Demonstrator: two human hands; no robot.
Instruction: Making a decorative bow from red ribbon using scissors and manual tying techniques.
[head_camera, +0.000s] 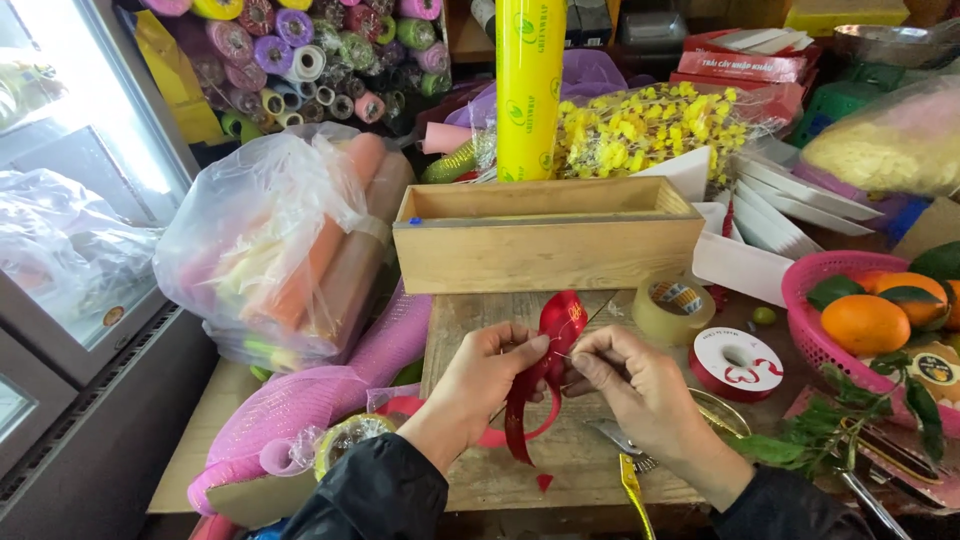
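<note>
A shiny red ribbon (560, 322) is folded into a loop above a wooden board (470, 470), with its tails hanging down in front. My left hand (487, 372) pinches the ribbon at its gathered middle from the left. My right hand (625, 372) pinches the same spot from the right, fingertips almost touching the left ones. A thin thread or wire seems to run between the fingers, too fine to be sure.
A long wooden box (545, 240) stands just behind the board. A clear tape roll (673, 308) and a red ribbon spool (736, 363) lie to the right, beside a pink basket (815, 290) of oranges. Scissors (630, 470) lie near my right wrist. A plastic bag of paper rolls (270, 240) sits left.
</note>
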